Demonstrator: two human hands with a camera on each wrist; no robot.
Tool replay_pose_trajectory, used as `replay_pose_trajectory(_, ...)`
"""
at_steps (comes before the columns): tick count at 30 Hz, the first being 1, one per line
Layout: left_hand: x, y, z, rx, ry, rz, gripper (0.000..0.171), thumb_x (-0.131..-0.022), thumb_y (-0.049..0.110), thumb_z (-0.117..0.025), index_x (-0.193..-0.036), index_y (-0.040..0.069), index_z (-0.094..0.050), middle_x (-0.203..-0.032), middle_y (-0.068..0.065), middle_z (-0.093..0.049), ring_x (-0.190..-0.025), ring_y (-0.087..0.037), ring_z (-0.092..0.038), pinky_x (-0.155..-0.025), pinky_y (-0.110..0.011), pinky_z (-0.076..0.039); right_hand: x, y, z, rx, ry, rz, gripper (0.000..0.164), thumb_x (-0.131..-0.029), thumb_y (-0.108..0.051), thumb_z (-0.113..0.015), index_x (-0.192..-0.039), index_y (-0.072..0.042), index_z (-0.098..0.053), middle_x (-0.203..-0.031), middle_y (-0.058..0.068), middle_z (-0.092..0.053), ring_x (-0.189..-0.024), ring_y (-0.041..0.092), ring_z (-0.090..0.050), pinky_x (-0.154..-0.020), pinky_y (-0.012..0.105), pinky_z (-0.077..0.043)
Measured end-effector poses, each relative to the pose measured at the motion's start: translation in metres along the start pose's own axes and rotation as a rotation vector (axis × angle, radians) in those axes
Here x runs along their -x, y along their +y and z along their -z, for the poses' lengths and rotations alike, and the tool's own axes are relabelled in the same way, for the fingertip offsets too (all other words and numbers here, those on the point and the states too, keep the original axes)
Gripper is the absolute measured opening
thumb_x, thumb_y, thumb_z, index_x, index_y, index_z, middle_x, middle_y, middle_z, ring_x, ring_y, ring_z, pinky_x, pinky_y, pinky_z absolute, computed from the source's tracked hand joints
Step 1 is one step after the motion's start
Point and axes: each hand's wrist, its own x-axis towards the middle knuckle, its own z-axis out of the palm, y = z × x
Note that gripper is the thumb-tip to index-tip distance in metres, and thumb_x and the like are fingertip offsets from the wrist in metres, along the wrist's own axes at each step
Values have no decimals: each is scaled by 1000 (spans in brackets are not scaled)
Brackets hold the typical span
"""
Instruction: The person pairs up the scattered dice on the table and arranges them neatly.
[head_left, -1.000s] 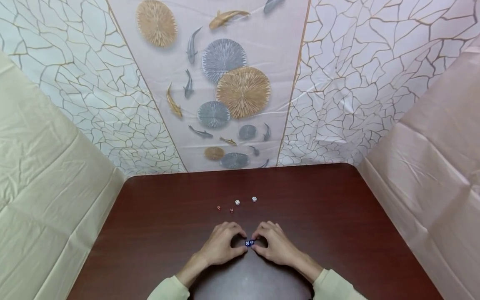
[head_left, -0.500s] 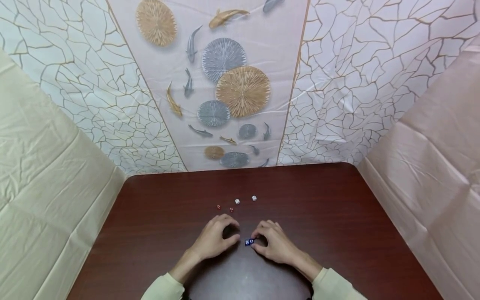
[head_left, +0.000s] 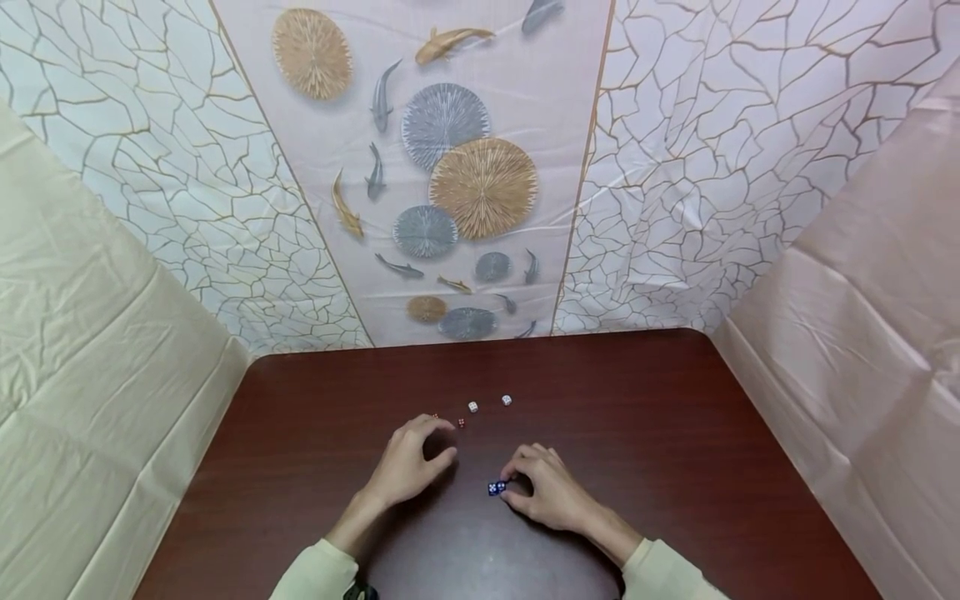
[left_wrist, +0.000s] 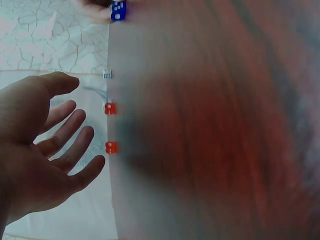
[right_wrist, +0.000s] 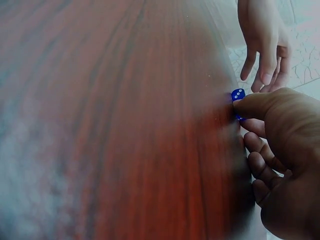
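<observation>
Two blue dice sit side by side on the dark wood table (head_left: pixel 675 433); the left blue die (head_left: pixel 492 489) stands free. My right hand (head_left: pixel 551 493) pinches the right-hand blue die (head_left: pixel 502 485) between thumb and forefinger, and a blue die (right_wrist: pixel 238 94) shows past that thumb in the right wrist view. My left hand (head_left: pixel 408 462) is away to the left, its fingers parted and holding nothing. Closest to its fingertips is a red die (head_left: pixel 461 423). Another red die (head_left: pixel 435 416) is mostly hidden behind those fingers, though the left wrist view shows both red dice, one lower down (left_wrist: pixel 111 147).
Farther back on the table are a white die (head_left: pixel 473 407) and a second white die (head_left: pixel 507 400). A patterned cloth (head_left: pixel 480 187) hangs behind the far table edge. Pale cloth walls (head_left: pixel 112 375) slope along both sides.
My left hand has let go of the blue dice and moved left and forward toward the red dice. My right hand stays at the blue dice.
</observation>
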Motion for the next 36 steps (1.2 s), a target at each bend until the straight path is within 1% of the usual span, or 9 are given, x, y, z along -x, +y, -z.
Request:
replay_pose_trajectory(4,-3,-7,3,12,26,27,34,-96,14,-89,-127,7,-80,-124,-8,-81,-122,-28,-78,-105,-51,-63,0,-1,0,-7,-4,-5,19,-90,-20,-94,-105,-18,-83,-101,-10,-73,-99,8,-60,-93,35,-43)
replay_pose_trajectory(7,-5,-12,3,8,45,52,34,-96,14,-89,-128,6,-80,-125,-7,-80,-122,-27,-78,-105,-50,-63,0,-2,0,-6,-4,-11,18,-90,-20,-94,-105,-18,-83,-101,-10,-73,-99,7,-60,-95,39,-45)
replay_pose_trajectory(11,-7,-20,2,-11,83,49,34,-95,12,-89,-126,5,-80,-122,-8,-81,-119,-27,-79,-102,-49,-64,1,-2,-1,0,-4,-14,18,-90,-20,-94,-105,-19,-83,-101,-11,-72,-99,6,-60,-97,43,-47)
replay_pose_trajectory(13,-8,-24,2,-17,105,40,33,-94,11,-90,-124,5,-80,-120,-8,-81,-116,-27,-79,-101,-48,-64,1,-2,-1,-1,-5,-13,18,-90,-20,-94,-105,-19,-83,-101,-11,-72,-99,6,-60,-96,42,-46)
replay_pose_trajectory(16,-10,-28,2,-19,126,40,31,-93,9,-89,-122,5,-80,-117,-10,-81,-113,-28,-80,-99,-49,-64,1,-1,-1,2,-4,-8,18,-90,-21,-94,-104,-19,-83,-101,-11,-72,-99,6,-59,-94,36,-44)
replay_pose_trajectory(18,-11,-30,3,-19,129,57,30,-92,9,-89,-121,6,-80,-117,-10,-81,-113,-29,-79,-100,-50,-63,1,-1,-1,-2,-3,-6,18,-90,-21,-94,-104,-19,-83,-101,-10,-73,-98,6,-59,-91,32,-42)
replay_pose_trajectory(22,-15,-33,5,-26,129,92,29,-92,10,-89,-120,8,-81,-117,-9,-81,-113,-29,-79,-100,-51,-63,1,0,-1,-4,-1,4,19,-90,-20,-94,-104,-18,-83,-101,-9,-73,-97,6,-59,-90,30,-41)
replay_pose_trajectory(30,-23,-38,5,-67,119,121,28,-93,12,-89,-119,5,-82,-119,-11,-82,-118,-35,-77,-103,-56,-61,1,1,-1,-4,-1,8,19,-89,-21,-94,-104,-17,-83,-99,-9,-71,-95,6,-57,-88,27,-41)
replay_pose_trajectory(36,-28,-42,3,-78,99,157,23,-94,13,-88,-116,7,-83,-117,-10,-82,-117,-35,-77,-104,-56,-60,1,1,-1,-6,-1,8,19,-90,-20,-94,-105,-17,-83,-99,-9,-71,-96,6,-58,-88,27,-40)
